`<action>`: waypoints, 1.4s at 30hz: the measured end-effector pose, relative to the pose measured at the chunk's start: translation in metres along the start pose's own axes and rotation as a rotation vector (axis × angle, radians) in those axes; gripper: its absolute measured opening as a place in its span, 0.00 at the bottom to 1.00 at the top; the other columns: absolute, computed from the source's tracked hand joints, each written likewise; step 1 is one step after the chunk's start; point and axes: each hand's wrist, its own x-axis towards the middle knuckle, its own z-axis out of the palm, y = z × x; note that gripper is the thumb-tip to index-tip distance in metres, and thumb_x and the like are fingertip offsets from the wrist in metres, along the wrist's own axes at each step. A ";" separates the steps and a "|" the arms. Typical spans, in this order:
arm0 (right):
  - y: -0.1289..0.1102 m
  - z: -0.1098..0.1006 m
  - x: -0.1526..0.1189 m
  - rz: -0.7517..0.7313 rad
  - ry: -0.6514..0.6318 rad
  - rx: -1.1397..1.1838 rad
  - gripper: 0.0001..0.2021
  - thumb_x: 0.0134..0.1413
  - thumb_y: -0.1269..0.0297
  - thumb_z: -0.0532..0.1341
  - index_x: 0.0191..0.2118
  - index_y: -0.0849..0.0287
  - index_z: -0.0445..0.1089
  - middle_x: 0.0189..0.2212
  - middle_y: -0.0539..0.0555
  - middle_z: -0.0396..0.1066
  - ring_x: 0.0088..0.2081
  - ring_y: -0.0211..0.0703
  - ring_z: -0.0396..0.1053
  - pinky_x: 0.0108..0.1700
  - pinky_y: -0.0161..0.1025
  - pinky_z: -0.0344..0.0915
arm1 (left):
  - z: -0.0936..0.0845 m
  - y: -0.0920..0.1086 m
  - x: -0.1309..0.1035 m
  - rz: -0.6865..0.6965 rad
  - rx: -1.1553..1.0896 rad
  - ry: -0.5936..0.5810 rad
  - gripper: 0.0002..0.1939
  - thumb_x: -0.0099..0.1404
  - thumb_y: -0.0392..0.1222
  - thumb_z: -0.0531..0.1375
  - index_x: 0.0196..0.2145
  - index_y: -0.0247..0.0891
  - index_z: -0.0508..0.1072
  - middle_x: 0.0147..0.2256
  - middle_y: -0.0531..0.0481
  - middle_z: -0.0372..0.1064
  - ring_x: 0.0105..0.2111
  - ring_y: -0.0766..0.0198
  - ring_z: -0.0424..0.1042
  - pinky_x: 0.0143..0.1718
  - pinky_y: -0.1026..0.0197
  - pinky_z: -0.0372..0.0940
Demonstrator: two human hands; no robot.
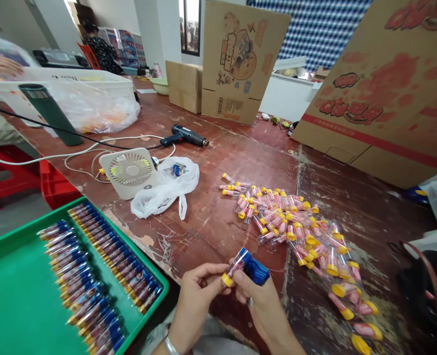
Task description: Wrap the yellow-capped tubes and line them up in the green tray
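In front of me my left hand point(199, 293) pinches a small clear tube point(236, 267) by its yellow-capped end. The tube's upper end is covered by a blue sleeve. My right hand point(258, 298) has its thumb on the same tube and grips a bundle of blue sleeves point(257, 271). Pink contents show through the tube. To the right lies a loose pile of yellow-capped tubes point(277, 217) without blue sleeves. At the left a green tray point(15, 286) bears rows of blue-sleeved tubes point(115, 256).
A small fan point(131, 170) stands beside a white plastic bag point(159, 197). Behind them lies a heat gun point(184, 136) with its cable. A green flask point(51, 116) and a white bin point(88, 88) are at far left, cardboard boxes point(240, 64) at the back. Other people sit at left.
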 end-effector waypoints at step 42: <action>0.018 0.004 0.001 0.240 -0.096 -0.095 0.17 0.46 0.54 0.70 0.39 0.57 0.70 0.23 0.48 0.64 0.24 0.41 0.62 0.25 0.37 0.63 | -0.260 0.018 -0.094 0.115 0.937 0.583 0.09 0.54 0.43 0.64 0.33 0.38 0.75 0.34 0.46 0.75 0.37 0.52 0.73 0.37 0.53 0.69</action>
